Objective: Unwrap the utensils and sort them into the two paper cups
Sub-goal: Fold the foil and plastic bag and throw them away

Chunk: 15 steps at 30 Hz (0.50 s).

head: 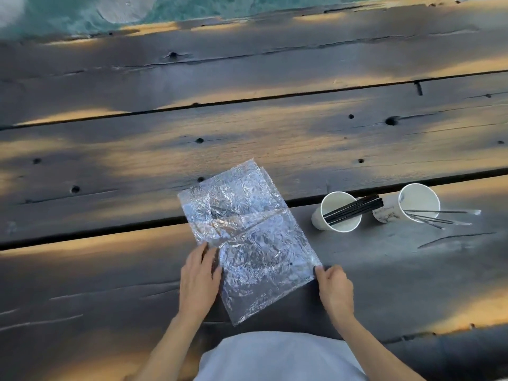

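One crinkly foil sheet (244, 237) lies flat on the wooden table (110, 270). The left hand (199, 276) pinches its left edge; the right hand (334, 287) pinches its right corner. Two paper cups (339, 211) stand right of it, apart from the foil: one holds black sticks (354, 209), maybe six; the other cup (412, 203) holds about four thin utensils (437, 217).

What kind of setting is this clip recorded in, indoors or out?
Probably outdoors: a weathered plank table with gaps and knot holes, patchy warm sunlight across it, and what looks like greenish ground or water beyond its far edge. That far strip is blurred, so this is uncertain.
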{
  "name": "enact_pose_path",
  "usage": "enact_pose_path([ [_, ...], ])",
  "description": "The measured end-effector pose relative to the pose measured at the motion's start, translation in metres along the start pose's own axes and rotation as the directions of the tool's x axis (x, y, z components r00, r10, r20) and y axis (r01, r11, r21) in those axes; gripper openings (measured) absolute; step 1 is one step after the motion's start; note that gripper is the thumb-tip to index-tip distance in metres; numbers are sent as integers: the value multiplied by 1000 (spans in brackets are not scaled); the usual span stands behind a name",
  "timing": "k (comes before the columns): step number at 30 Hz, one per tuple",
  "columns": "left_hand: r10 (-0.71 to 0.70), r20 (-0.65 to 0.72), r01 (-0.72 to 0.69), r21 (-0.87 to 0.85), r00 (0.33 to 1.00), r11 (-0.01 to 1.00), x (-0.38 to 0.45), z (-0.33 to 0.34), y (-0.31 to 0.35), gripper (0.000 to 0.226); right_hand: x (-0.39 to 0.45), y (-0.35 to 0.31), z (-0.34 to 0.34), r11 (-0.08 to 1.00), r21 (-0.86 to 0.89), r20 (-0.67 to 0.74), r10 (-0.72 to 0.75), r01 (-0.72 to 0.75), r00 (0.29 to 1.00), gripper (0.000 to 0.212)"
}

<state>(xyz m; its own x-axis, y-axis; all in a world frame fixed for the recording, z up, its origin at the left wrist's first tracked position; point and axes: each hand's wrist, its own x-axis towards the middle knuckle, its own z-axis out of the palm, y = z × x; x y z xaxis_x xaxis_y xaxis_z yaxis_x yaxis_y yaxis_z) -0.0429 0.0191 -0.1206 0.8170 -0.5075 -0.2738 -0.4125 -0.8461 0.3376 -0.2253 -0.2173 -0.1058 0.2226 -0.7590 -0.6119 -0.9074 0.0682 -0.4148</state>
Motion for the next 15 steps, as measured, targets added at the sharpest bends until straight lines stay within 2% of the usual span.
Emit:
enact_pose_path([
  [3, 96, 150, -117, 136, 984, 984, -7, 9, -6, 75, -9, -9, 6, 929, -215, 85, -291, 302, 953, 30],
  [4, 106, 171, -133, 153, 980, 979, -6, 9, -7, 78, -11, -12, 10, 896, -230, 143, -355, 380, 924, 25],
  [6, 127, 185, -156, 152, 975, 976, 1, 6, -8, 78, -15, -24, 19, 892, -157, 268, -374, 424, 888, 15],
  [8, 156, 159, -178, 135, 975, 975, 7, -1, -4, 74, -18, -35, 31, 941, -5, 407, -306, 337, 861, 12],
  [11, 260, 113, -272, 113, 959, 956, 11, -4, 18, 71, -22, -48, 44, 976, 121, 575, -217, 180, 789, 12],
  [13, 380, 173, -403, 120, 909, 908, 5, 6, 32, 77, -25, -54, 46, 985, 155, 632, -160, 79, 759, 10],
  [15, 435, 294, -493, 161, 851, 855, -3, 21, 34, 89, -24, -54, 44, 986, 165, 653, -113, 5, 749, 10],
])
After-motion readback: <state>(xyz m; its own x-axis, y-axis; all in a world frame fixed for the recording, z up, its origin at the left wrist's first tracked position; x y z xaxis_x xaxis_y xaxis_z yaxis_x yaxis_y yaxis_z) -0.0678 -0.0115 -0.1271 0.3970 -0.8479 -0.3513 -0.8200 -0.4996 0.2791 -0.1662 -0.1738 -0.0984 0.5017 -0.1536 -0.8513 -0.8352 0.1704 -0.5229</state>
